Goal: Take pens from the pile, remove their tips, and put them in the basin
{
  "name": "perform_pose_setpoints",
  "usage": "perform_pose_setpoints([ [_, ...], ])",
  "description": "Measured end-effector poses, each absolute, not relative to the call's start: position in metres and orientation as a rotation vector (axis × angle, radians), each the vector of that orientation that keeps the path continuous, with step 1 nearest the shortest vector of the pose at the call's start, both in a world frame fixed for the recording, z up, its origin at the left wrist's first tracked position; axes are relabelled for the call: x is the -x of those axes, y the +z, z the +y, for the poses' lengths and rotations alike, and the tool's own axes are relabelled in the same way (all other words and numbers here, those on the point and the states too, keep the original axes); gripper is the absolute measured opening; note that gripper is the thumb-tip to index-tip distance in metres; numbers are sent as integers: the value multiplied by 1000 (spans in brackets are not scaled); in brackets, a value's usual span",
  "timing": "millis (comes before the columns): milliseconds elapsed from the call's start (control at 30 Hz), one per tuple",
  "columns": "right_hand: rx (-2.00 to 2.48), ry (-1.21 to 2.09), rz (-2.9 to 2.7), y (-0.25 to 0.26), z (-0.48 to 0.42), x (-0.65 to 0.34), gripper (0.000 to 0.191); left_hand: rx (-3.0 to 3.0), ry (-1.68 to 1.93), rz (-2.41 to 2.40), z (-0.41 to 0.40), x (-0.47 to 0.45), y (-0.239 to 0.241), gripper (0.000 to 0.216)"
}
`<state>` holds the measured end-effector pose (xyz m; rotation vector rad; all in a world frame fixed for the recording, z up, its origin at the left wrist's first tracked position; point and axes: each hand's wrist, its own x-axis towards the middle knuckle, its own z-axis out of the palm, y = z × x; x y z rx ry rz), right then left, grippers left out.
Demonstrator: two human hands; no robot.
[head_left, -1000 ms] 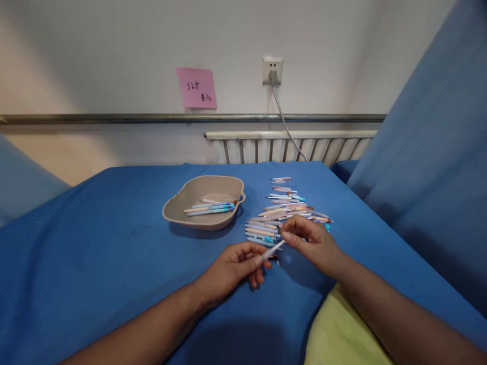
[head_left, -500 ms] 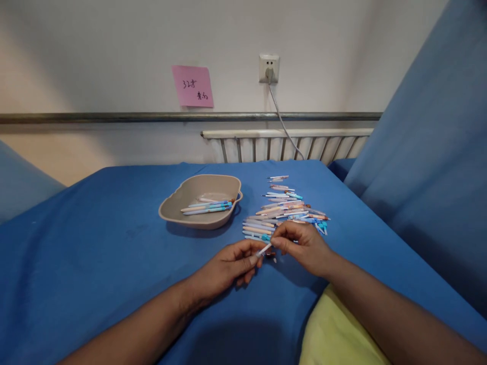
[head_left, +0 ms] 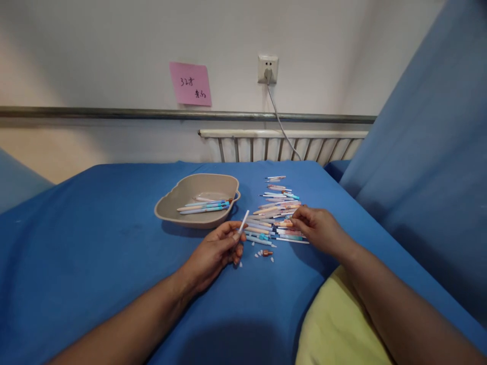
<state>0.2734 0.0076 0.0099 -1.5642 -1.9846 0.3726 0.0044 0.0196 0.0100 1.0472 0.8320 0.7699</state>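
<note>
My left hand [head_left: 215, 252] rests on the blue cloth and pinches a thin white pen [head_left: 242, 222] that points up and away. My right hand [head_left: 318, 228] lies on the near right edge of a pile of several pastel pens [head_left: 274, 213], its fingers curled over them; whether it grips one is hidden. A few small caps and bits [head_left: 265, 253] lie loose on the cloth between the hands. A beige tray [head_left: 171, 207] with a few pens [head_left: 205, 206] in it stands left of the pile.
The blue-covered table [head_left: 95, 238] ends at a wall with a radiator [head_left: 281, 144], a plugged socket [head_left: 267, 69] and a pink note [head_left: 190, 83]. A blue-draped slope [head_left: 426, 152] rises on the right. A yellow cloth [head_left: 338, 329] lies under my right forearm.
Both hands held the white pen together before. Now only the left hand has it, tilted upward, and the right hand has moved away onto the pen pile.
</note>
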Motion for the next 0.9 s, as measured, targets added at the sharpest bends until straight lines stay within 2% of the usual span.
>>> perform_pose_setpoints([
  [233,1655,482,-2283,6,9,-285,15,-1081,655,788,12,-13,-2,20],
  [900,1738,260,-2496,13,-3,-260,8,-1106,636,776,15,-11,-5,25],
])
